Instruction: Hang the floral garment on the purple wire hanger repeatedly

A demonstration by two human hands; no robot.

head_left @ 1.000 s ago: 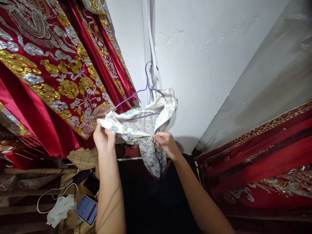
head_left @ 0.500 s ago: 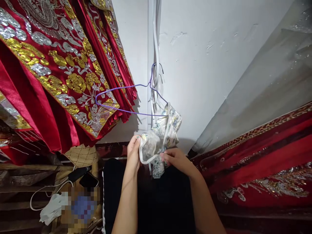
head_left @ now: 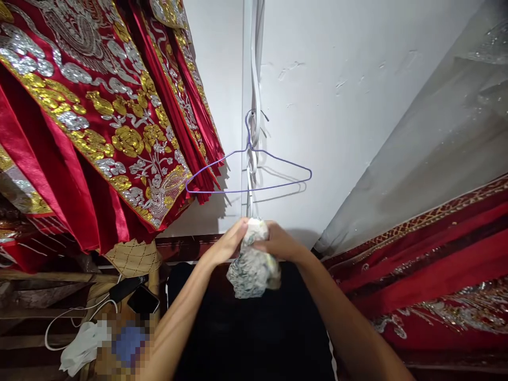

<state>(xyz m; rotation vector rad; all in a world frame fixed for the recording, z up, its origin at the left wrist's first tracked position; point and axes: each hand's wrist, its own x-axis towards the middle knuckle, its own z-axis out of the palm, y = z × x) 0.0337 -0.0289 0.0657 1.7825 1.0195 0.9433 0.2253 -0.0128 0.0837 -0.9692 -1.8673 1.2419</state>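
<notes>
My left hand (head_left: 226,244) and my right hand (head_left: 278,243) meet in front of me, both closed on a bunched white cloth with a floral print (head_left: 252,267). The cloth hangs in a ball below my fingers, over a dark surface. Just above the hands a thin purple wire hanger (head_left: 250,172) hangs bare from white cables (head_left: 254,63) on the white wall.
Red garments with gold and silver embroidery (head_left: 99,116) hang at the left. More red embroidered fabric (head_left: 436,254) lies at the right under clear plastic sheeting (head_left: 436,132). At lower left sit a woven item (head_left: 133,256), a phone (head_left: 143,300), a white cable and a crumpled white cloth (head_left: 81,346).
The floral cloth has come off the purple hanger and is bunched into a ball between both hands. The hanger now hangs bare and level. My hands came together.
</notes>
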